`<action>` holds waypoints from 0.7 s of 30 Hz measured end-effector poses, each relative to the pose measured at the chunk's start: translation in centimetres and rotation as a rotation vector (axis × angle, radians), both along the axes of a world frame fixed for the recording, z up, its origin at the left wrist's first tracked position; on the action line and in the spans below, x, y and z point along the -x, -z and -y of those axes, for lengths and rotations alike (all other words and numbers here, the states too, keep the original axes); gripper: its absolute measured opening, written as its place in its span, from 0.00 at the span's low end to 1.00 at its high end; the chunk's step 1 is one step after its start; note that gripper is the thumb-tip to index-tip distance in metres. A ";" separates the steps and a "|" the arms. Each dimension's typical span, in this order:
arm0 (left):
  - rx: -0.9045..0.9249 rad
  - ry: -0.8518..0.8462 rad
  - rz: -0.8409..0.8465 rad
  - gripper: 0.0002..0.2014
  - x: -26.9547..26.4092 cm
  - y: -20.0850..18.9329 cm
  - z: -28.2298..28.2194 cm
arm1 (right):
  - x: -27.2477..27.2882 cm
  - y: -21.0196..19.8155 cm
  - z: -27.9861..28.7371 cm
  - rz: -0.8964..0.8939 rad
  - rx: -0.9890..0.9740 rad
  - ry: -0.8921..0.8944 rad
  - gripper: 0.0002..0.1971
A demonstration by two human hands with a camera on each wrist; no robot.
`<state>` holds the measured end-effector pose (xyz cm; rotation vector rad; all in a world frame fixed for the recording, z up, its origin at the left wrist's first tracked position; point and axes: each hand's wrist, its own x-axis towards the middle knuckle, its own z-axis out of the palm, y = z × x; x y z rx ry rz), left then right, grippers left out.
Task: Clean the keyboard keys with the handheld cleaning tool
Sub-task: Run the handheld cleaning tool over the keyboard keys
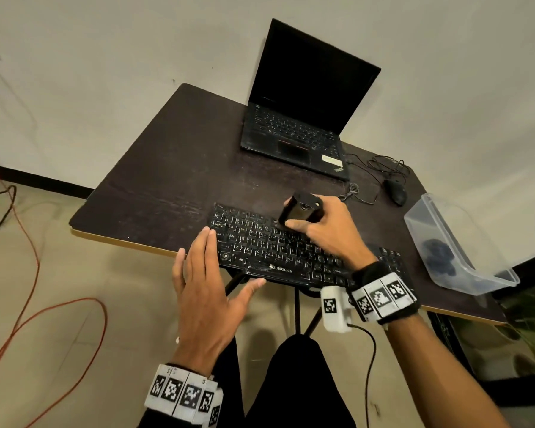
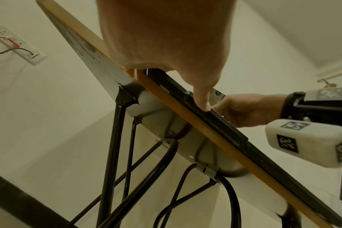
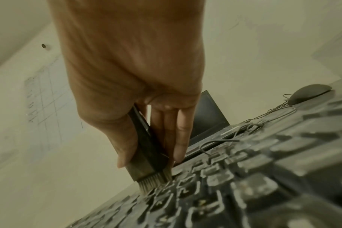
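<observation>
A black keyboard (image 1: 291, 245) lies along the front edge of the dark table (image 1: 167, 180). My right hand (image 1: 309, 220) grips a black handheld cleaning tool (image 1: 301, 208) over the upper middle rows. In the right wrist view the tool (image 3: 146, 148) stands nearly upright, and its short bristles (image 3: 152, 183) touch the dusty keys (image 3: 244, 185). My left hand (image 1: 217, 273) lies flat with straight fingers at the keyboard's left end. Its thumb (image 2: 203, 100) presses the keyboard's front edge (image 2: 234, 134).
An open black laptop (image 1: 300, 118) stands at the back of the table. A wired mouse (image 1: 396, 189) with a tangled cable lies to its right. A clear plastic container (image 1: 454, 251) holding something dark sits at the right edge. An orange cable (image 1: 28, 273) runs over the floor.
</observation>
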<state>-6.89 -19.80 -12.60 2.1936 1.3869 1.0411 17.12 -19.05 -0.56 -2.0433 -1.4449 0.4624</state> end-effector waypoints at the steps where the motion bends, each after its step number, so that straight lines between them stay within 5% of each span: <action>1: 0.001 0.002 0.002 0.56 0.0 0.0 0.0 | -0.3 0.0 0.2 -0.008 0.003 0.000 0.18; 13: 0.012 0.012 -0.002 0.56 0.2 -0.1 0.0 | 6.1 -0.1 -8.2 0.054 0.017 -0.214 0.17; 21: 0.012 0.011 0.027 0.56 0.0 -0.1 -0.2 | 5.6 0.7 -7.7 -0.002 0.008 -0.279 0.18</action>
